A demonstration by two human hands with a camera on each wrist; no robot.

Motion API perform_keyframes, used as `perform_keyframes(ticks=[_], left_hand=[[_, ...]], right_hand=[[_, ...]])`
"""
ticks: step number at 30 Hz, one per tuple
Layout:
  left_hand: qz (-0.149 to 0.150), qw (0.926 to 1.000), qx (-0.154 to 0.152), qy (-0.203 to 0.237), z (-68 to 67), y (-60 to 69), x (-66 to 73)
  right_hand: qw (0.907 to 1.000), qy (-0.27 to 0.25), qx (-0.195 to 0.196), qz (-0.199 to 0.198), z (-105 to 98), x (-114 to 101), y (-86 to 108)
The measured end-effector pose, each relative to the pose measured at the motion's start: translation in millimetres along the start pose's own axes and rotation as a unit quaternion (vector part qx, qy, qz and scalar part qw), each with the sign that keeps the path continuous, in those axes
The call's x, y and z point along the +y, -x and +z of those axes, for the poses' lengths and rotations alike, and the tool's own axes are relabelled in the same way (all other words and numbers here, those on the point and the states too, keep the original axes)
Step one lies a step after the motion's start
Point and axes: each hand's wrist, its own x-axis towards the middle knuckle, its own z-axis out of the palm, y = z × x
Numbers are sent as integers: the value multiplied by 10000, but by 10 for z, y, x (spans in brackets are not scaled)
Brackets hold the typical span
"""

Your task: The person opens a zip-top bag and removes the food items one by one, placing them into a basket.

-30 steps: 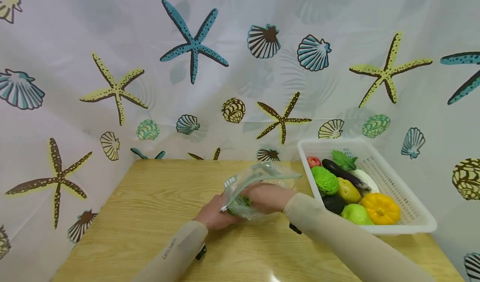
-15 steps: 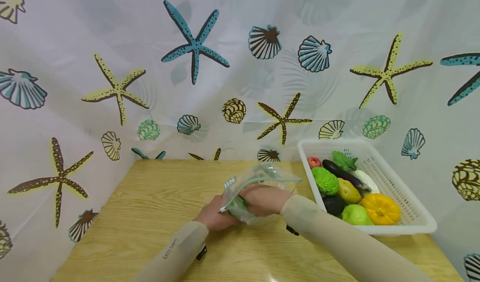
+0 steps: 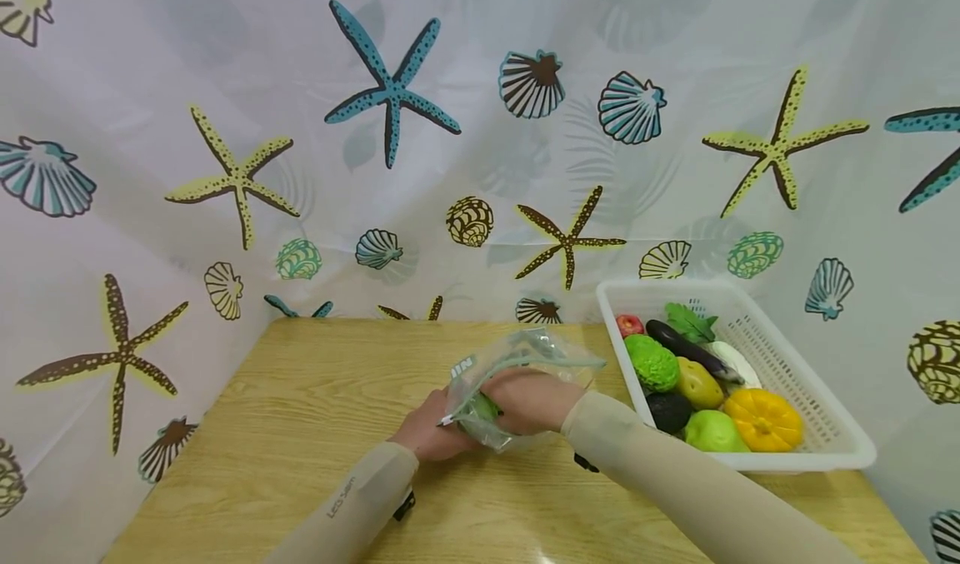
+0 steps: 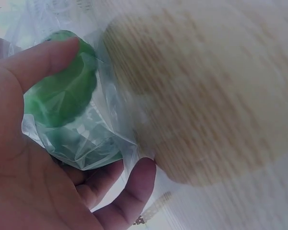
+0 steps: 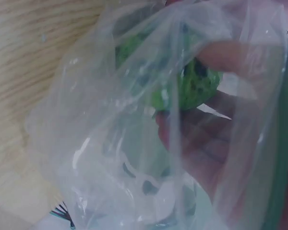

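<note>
A clear zip bag (image 3: 551,349) stands mouth-up over the wooden table, its green zip edge slanting across the top. Inside it is a green bumpy vegetable (image 4: 65,93), whose exact kind is blurred by the plastic. My left hand (image 3: 431,432) grips the bag from outside, its thumb lying over the vegetable and its fingers curled beneath the plastic. My right hand (image 3: 536,399) reaches in through the bag's mouth. In the right wrist view, its thumb and fingers hold the green vegetable (image 5: 197,88) through the hazy film. The bag's lower part is partly hidden by both hands.
To the right stands a white plastic basket (image 3: 832,422) with an eggplant (image 3: 686,347), a yellow pumpkin (image 3: 762,418), a green apple-like fruit (image 3: 715,431), a potato (image 3: 697,383) and other produce. A patterned curtain (image 3: 480,131) surrounds the wooden table (image 3: 322,381).
The green vegetable has shifted slightly in the bag, showing a smoother, lighter side. Both hands stay nearly in place; the right moved slightly left and down.
</note>
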Motion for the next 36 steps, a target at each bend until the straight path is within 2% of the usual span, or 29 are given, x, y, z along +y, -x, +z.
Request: perform_keyframes(ticks=[5,15,20,24,28,33,36], left_hand=[[19,10000,6,79,-1,6,-9],[-32,9997,133,184,3,21,21],[-132,9998,-78,-146,-1,32,42],[-184,9981,-261,-534,19,22,22],[-197,9975,-242,-634,54,-6,-20],[-316,9976,-195,-588,53,3,-23],[-348,9975,-245,-570,31,22,-1]], right_hand=[[9998,119,155,31,-80,21,54],[9950,71,997,70,-294,55,318],[9853,117,1702,-97,-452,86,535],[9772,-308,2097,-117,-613,114,735],[9665,-623,2486,-94,-747,152,924],[9542,-631,2912,-272,-876,259,1131],[9518,-561,3009,-191,-936,342,1269]])
